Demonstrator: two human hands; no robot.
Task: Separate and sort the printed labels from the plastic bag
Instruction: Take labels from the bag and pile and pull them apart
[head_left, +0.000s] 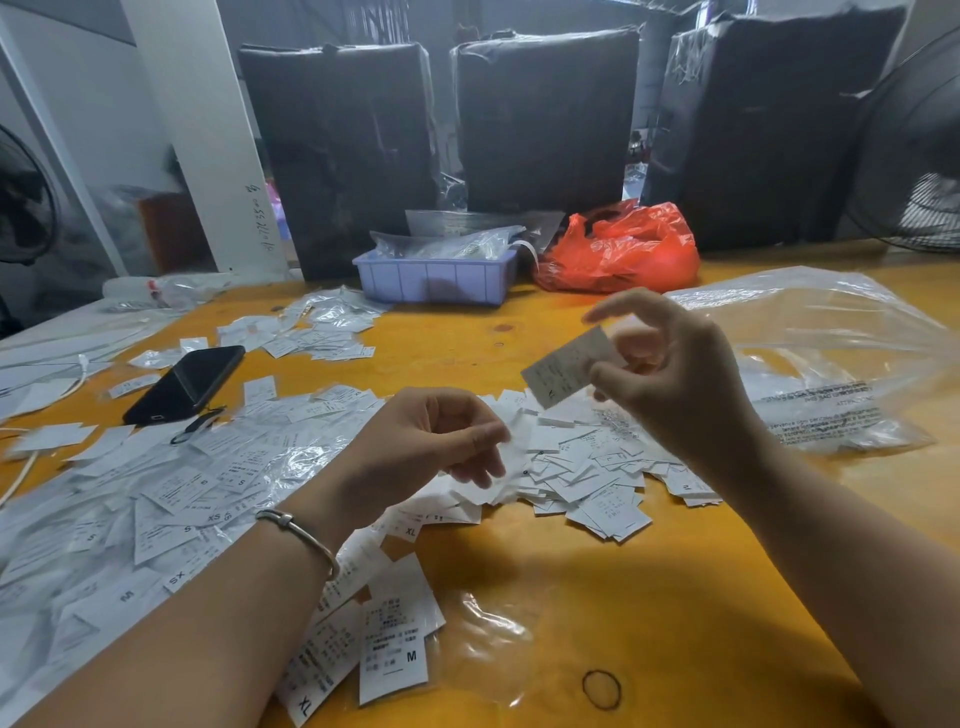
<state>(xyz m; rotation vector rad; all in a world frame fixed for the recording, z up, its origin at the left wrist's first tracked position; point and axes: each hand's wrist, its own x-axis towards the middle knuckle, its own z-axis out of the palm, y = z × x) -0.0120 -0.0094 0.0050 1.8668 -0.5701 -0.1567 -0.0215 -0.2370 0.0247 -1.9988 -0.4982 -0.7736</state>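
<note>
My right hand (670, 374) is raised above the table and pinches one white printed label (563, 370) between thumb and fingers. My left hand (431, 441) hovers over a heap of white labels (587, 467) at mid table, its fingers curled, pinching a white label (514, 444) at the fingertips. More labels marked S, XS, M and XL spread across the left side (171, 499) and lie near my left forearm (395, 649). A large clear plastic bag (831, 364) lies on the right.
A black phone (187, 384) lies at left with a white cable. A purple tray (436, 275) of bagged items and a red plastic bag (623, 249) stand at the back before black wrapped bales. A rubber band (601, 688) lies on the yellow table (675, 597). Fans flank both sides.
</note>
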